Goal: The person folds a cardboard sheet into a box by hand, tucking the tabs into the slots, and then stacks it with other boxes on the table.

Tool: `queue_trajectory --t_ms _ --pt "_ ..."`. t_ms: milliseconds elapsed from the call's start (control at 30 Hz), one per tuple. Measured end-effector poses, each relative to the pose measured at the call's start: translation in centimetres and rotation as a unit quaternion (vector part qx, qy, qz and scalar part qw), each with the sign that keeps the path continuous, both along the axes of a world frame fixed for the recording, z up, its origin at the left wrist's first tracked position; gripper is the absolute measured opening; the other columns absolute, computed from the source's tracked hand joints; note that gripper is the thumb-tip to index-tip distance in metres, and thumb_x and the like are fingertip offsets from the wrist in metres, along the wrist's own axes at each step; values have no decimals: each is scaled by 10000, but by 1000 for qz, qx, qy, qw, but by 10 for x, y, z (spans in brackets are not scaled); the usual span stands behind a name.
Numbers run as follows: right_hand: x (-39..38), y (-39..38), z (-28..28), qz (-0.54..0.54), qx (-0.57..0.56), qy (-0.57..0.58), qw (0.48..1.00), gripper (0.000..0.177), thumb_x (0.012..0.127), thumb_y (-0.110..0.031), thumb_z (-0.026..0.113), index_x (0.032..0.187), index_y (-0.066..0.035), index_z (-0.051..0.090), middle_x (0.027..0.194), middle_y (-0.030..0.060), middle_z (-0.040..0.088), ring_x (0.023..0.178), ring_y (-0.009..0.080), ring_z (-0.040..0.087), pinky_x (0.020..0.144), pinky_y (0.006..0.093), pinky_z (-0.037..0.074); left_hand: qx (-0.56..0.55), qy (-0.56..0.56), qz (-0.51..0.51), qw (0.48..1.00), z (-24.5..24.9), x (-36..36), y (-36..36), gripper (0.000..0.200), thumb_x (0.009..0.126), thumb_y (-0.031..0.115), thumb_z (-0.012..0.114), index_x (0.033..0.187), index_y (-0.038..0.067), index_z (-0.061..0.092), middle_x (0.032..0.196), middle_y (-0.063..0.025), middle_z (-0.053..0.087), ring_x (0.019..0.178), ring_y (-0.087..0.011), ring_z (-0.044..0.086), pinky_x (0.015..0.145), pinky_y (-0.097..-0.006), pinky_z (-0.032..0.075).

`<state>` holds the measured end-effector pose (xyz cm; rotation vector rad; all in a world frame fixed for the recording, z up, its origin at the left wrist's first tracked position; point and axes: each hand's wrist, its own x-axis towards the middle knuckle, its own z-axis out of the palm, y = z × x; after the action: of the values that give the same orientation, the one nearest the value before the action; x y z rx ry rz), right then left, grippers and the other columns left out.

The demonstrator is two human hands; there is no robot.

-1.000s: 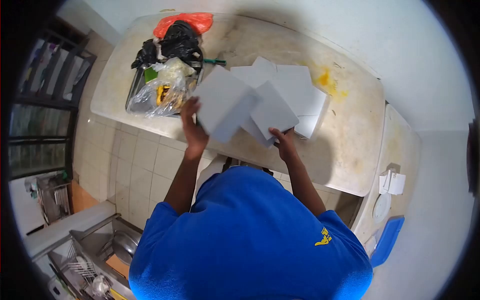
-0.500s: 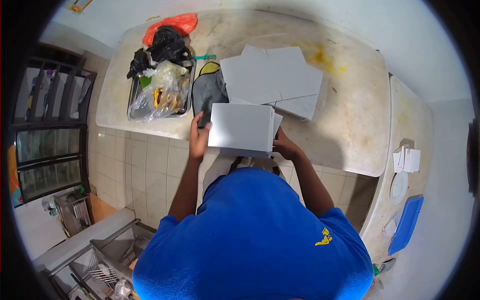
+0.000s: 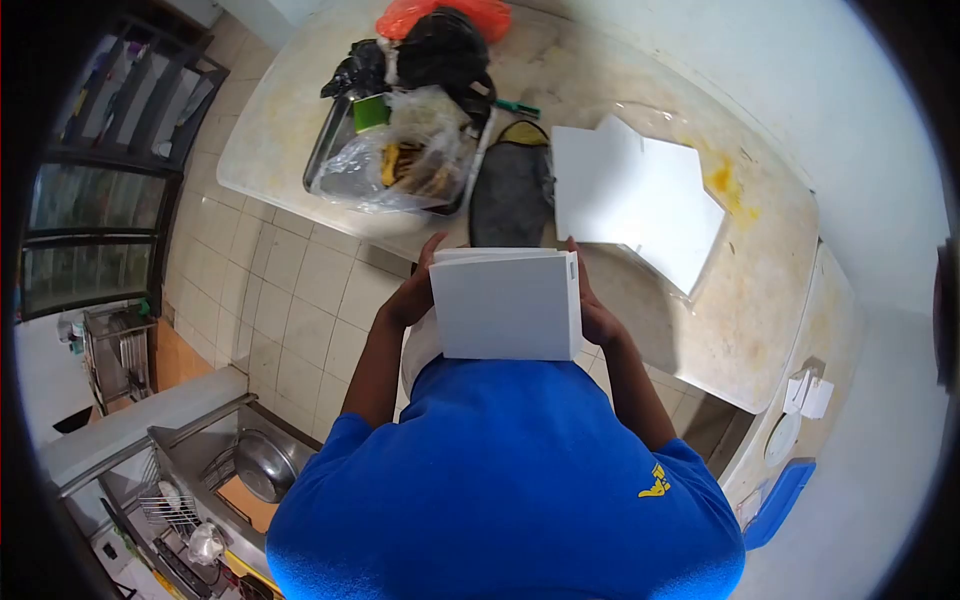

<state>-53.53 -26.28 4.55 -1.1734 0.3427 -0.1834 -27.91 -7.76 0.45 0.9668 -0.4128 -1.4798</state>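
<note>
Close against my chest is a white cardboard box (image 3: 505, 308), held between both hands. My left hand (image 3: 412, 292) grips its left side, and my right hand (image 3: 597, 315) presses along its right side, with some fingers hidden behind the card. Loose panels show at the box's upper edge and a small slot at its right top corner. Beyond it on the table lie flat white cardboard sheets (image 3: 635, 195), overlapping one another. Left of these sheets rests a dark grey cloth-like item (image 3: 510, 195) with a yellow-green end.
On the table (image 3: 760, 290), a metal tray (image 3: 330, 160) holds a clear plastic bag (image 3: 430, 130) with yellow contents. Black bags (image 3: 445, 50) and a red bag (image 3: 395, 18) lie behind. A side table carries a blue lid (image 3: 780, 505). Left below stands a rack with a metal bowl (image 3: 265, 465).
The box has come nearer my chest and tilted, so its loose upper panels show. Both hands moved with it, now gripping its sides. The view has turned, shifting the table items rightward.
</note>
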Motion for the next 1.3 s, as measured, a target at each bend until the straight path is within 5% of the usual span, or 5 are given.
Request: queue_trajectory --t_ms 167,333,533,967,1300 --pt "108 31 1 -52 231 -77 968 955 844 -692 382 1484 -72 38 1550 57 70 1415 225 109 1131 385 120 30 -106 35 993 16 98 29 759 931 501 451 1454 164 17 1504 -97 202 1340 -257 302 1063 -427 302" --pt "221 59 6 -48 -60 -36 996 1133 722 -736 501 1480 -46 19 1525 194 71 1404 295 110 1126 396 95 5 -131 82 988 22 189 66 683 939 471 456 1443 101 181 1496 -90 221 1345 -238 284 1065 -403 303" --pt "310 72 11 -26 -92 -16 995 1067 748 -628 559 1478 -38 53 1515 198 110 1402 302 126 1123 416 112 37 -228 137 963 5 258 102 527 972 408 405 1352 42 402 1316 -106 479 1261 -202 403 1028 -340 345" --pt "409 45 23 76 -101 -8 992 1047 768 -693 512 1487 -92 45 1533 176 90 1409 302 128 1125 434 114 -217 207 170 939 25 369 70 994 766 778 405 1461 103 184 1512 -176 161 1332 -314 293 1097 -488 239" --pt "442 43 16 -42 -181 -20 982 841 875 -457 538 1487 -115 73 1520 178 129 1404 322 140 1122 443 147 -46 -177 128 975 64 397 56 843 858 680 380 1444 96 218 1452 -190 275 1285 -320 365 1058 -458 317"
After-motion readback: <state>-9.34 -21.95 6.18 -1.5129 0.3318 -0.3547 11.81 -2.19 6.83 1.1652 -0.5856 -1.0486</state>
